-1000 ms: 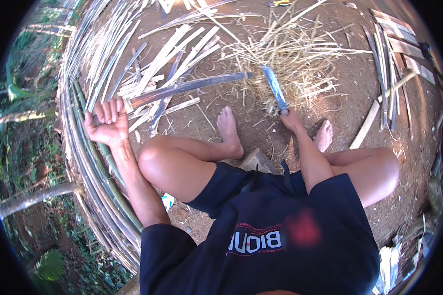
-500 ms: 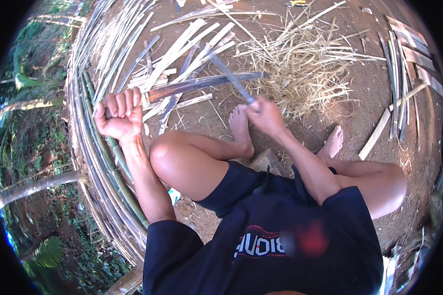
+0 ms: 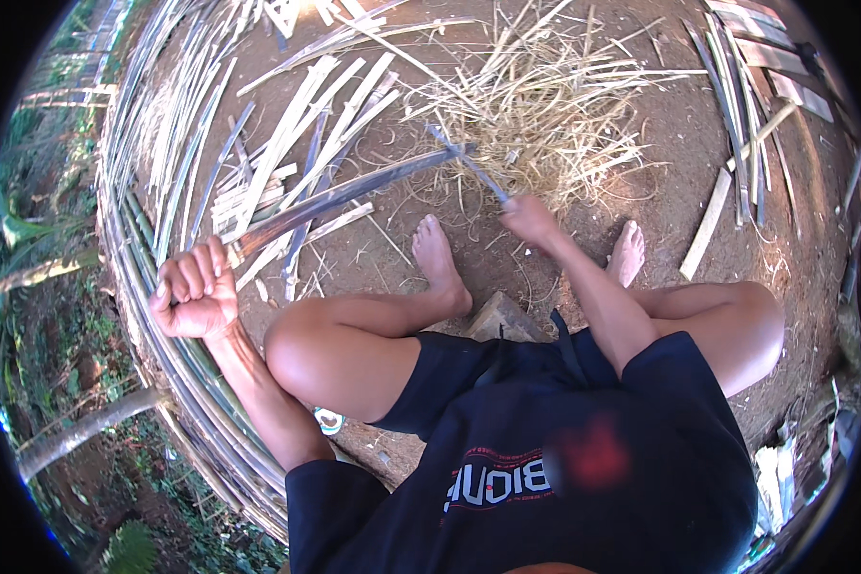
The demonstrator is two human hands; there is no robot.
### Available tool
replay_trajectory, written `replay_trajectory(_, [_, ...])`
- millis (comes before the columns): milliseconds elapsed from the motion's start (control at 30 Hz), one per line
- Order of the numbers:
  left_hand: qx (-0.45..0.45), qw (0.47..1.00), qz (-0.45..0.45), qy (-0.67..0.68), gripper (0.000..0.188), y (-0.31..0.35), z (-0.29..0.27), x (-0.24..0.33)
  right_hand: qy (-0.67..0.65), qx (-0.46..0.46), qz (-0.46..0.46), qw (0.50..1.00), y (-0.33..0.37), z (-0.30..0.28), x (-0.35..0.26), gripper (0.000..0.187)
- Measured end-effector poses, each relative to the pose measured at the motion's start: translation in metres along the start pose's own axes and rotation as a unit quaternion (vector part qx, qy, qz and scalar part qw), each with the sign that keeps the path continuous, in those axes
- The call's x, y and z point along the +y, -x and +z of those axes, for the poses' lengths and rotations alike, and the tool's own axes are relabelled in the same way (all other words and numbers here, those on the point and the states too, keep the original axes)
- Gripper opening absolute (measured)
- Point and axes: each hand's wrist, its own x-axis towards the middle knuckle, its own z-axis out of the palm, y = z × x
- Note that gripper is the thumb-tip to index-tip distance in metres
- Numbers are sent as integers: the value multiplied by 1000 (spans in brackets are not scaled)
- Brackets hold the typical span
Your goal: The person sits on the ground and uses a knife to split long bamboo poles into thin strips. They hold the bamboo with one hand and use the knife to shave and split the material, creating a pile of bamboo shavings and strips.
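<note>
My left hand (image 3: 196,290) is closed in a fist round the handle end of a long machete (image 3: 383,179). Its dark, slightly curved blade reaches up and to the right, with the tip over a heap of shavings. Closed fingers of my right hand (image 3: 531,222) grip a thin grey metal bar, probably a file (image 3: 488,180). The bar slants up and left and crosses the blade near its tip. Whether the two metals touch, I cannot tell. My fist hides the machete's handle.
Pale bamboo strips (image 3: 297,134) lie beyond the blade. Curly shavings (image 3: 564,134) are heaped ahead of my bare feet. Long bamboo poles (image 3: 191,383) run along my left side, with plants beyond. More strips (image 3: 737,124) lie at right. A wooden block (image 3: 507,318) stands between my legs.
The bar has slid along toward the machete's tip and now crosses it there. Both hands appear lower and further left in the picture, while the whole view has also shifted.
</note>
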Motion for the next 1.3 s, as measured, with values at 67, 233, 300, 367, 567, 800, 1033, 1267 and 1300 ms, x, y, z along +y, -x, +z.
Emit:
replay_trajectory(67, [31, 999, 7, -17, 35, 5, -2, 3, -39, -26, -39, 998, 26, 12, -47, 24])
replay_trajectory(233, [0, 1000, -16, -9, 35, -1, -6, 3, -68, 6, 55, 996, 3, -1, 11, 26])
replay_trajectory(300, [-6, 1000, -17, -8, 35, 0, -5, 4, -86, -13, 126, 988, -1, -18, 24, 27])
replay_trajectory(367, [4, 1000, -5, -11, 35, 5, -10, 5, -6, 40, 11, 999, 3, -9, 12, 24])
replay_trajectory(567, [127, 991, 31, 1, 35, -4, 2, -2, -79, 28, -192, 978, 68, 30, -106, 22])
replay_trajectory(800, [101, 995, 18, -15, 36, 2, 11, 3, -80, 79, -198, 974, 39, 37, -70, 23])
replay_trajectory(1033, [148, 988, 40, -1, 35, -5, 17, 4, -56, 27, 66, 996, -6, -4, 21, 27])
replay_trajectory(1267, [103, 994, 30, -17, 43, -8, 35, -7, -93, -29, -211, 973, 93, -2, -156, 24])
replay_trajectory(1300, [86, 996, 30, -17, 43, -6, 38, -8, -91, -32, -233, 968, 108, -3, -172, 23])
